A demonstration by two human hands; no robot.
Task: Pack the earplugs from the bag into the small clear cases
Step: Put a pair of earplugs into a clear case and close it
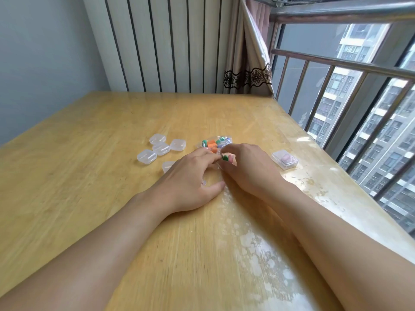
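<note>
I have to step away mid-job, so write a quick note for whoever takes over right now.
Left hand: fingers at the bag mouth; whether it grips is unclear.
Right hand: pinches a green earplug beside the bag.
Things: bag of mixed earplugs at mid-table; five cases left of it, none visibly filled, one partly behind the left hand.
Done: one case on the right holds pink earplugs.
Left: case the green earplug, then fill the others from the bag.
</note>
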